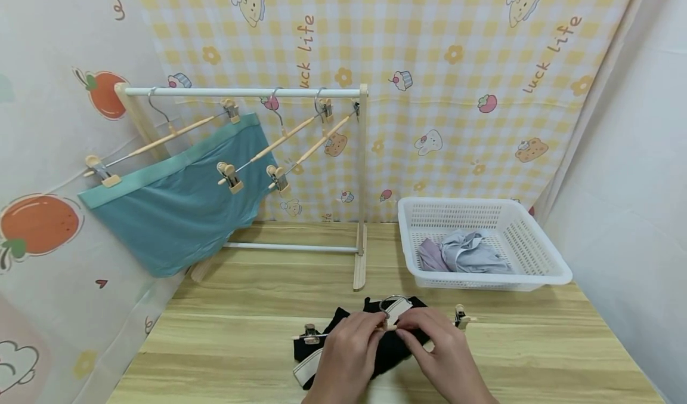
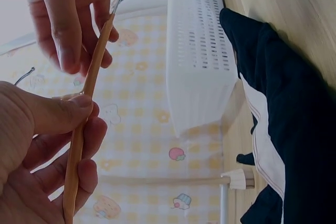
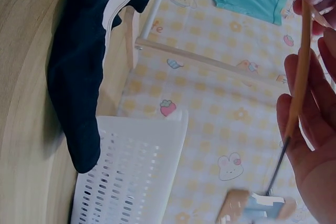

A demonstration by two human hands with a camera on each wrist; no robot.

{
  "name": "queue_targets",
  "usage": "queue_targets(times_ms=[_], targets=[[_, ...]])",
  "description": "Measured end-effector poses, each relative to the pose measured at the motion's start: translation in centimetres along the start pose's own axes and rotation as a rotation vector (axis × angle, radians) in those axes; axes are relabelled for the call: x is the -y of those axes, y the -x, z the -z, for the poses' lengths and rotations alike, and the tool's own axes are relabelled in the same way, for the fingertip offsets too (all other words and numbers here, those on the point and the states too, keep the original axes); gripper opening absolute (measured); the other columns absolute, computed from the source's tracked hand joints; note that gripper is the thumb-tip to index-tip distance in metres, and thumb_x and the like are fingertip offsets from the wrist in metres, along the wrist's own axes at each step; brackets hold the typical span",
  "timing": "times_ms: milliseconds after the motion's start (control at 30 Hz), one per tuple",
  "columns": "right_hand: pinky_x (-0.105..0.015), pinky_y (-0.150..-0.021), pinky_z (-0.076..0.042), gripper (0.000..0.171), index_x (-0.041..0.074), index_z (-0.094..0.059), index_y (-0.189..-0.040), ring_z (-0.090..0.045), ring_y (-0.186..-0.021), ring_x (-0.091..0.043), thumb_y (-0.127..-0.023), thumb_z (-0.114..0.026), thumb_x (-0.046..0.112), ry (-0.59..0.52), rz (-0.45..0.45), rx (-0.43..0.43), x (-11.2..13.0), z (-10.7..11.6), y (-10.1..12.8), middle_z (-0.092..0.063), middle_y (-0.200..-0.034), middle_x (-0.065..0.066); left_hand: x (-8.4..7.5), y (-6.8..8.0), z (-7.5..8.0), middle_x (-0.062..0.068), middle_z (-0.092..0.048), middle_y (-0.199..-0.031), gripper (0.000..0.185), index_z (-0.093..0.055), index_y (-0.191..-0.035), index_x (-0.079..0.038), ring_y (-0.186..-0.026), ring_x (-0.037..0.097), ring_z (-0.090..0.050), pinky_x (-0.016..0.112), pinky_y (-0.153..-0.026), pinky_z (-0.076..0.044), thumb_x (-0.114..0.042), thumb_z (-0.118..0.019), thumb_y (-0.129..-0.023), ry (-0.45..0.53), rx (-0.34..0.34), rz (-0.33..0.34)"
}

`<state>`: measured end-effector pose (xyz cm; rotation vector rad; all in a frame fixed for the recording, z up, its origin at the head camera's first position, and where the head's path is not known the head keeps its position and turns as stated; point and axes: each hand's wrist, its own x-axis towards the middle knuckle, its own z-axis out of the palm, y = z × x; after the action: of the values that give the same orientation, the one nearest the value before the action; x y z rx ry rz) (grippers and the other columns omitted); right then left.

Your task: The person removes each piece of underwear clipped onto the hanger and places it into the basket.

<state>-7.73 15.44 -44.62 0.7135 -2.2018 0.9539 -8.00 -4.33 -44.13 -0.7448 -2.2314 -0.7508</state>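
A clip hanger with a wooden bar (image 2: 79,145) is between both hands, its metal hook (image 1: 396,298) pointing away from me. My left hand (image 1: 347,351) pinches the bar beside the hook with thumb and fingers. Just right of the hook, my right hand (image 1: 442,347) has its fingers round the bar. One clip (image 1: 311,333) sits at the left end and another clip (image 1: 460,318) at the right. Below, on the table, lies a black garment (image 1: 394,353) with a white waistband (image 2: 260,124); the wrist views show it apart from the hanger. The hands partly cover it in the head view.
A white-railed rack (image 1: 231,92) stands at the back left. Teal underpants (image 1: 193,195) hang there from a clip hanger, beside two hangers without clothes. At the back right, a white basket (image 1: 483,280) holds a grey-blue cloth (image 1: 472,255) and a mauve cloth (image 1: 431,255).
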Motion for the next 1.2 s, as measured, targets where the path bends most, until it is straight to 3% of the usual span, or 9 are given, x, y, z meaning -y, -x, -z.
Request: queue_targets(times_ms=[233,467,867,1033,1200], targets=[[-0.008,-0.105,-0.047,0.014,0.02,-0.077,-0.104,-0.071,-0.105,-0.016,-0.095,-0.084,0.011,-0.028,0.011,-0.034,0.0,0.2,0.0,-0.076,-0.111,0.003,0.7,0.0,0.4,-0.005,-0.078,-0.096,0.032,-0.079,-0.104,-0.011,-0.086,0.007,-0.073,0.023,-0.077,-0.059,0.003,-0.092,-0.078,-0.028,-0.053,0.052],[-0.008,-0.104,-0.047,0.039,0.022,-0.076,-0.104,-0.07,-0.106,-0.013,-0.08,-0.087,-0.006,-0.032,0.005,-0.032,-0.1,0.4,-0.1,-0.075,-0.111,0.005,1.6,0.0,1.1,-0.003,-0.079,-0.097,0.036,-0.079,-0.104,-0.01,-0.088,0.009,-0.076,0.024,-0.079,-0.062,0.006,-0.093,-0.075,-0.056,-0.074,0.104],[-0.007,-0.107,-0.044,0.041,0.018,-0.077,-0.114,-0.07,-0.109,-0.014,-0.08,-0.089,-0.003,0.011,0.01,-0.008,-0.4,0.3,0.2,-0.076,-0.116,0.005,3.3,0.2,2.6,0.0,-0.08,-0.099,0.035,-0.079,-0.107,-0.007,-0.086,0.015,-0.077,0.03,-0.072,-0.064,0.008,-0.09,-0.078,-0.067,-0.091,0.207],[-0.006,-0.108,-0.043,0.045,0.02,-0.077,-0.118,-0.07,-0.113,-0.016,-0.08,-0.092,0.004,0.083,-0.045,0.056,-0.5,0.0,0.1,-0.074,-0.122,0.008,3.6,0.3,2.9,-0.001,-0.08,-0.097,0.034,-0.078,-0.106,-0.008,-0.084,0.014,-0.076,0.03,-0.071,-0.064,0.008,-0.089,-0.078,-0.069,-0.109,0.234],[-0.026,-0.101,-0.057,0.044,0.02,-0.075,-0.123,-0.068,-0.118,-0.015,-0.083,-0.093,0.012,0.113,-0.07,0.17,-0.8,-0.9,0.2,-0.072,-0.127,0.009,3.6,0.2,2.9,-0.001,-0.08,-0.098,0.032,-0.079,-0.107,-0.008,-0.085,0.014,-0.076,0.03,-0.071,-0.064,0.006,-0.088,-0.08,-0.059,-0.122,0.261]])
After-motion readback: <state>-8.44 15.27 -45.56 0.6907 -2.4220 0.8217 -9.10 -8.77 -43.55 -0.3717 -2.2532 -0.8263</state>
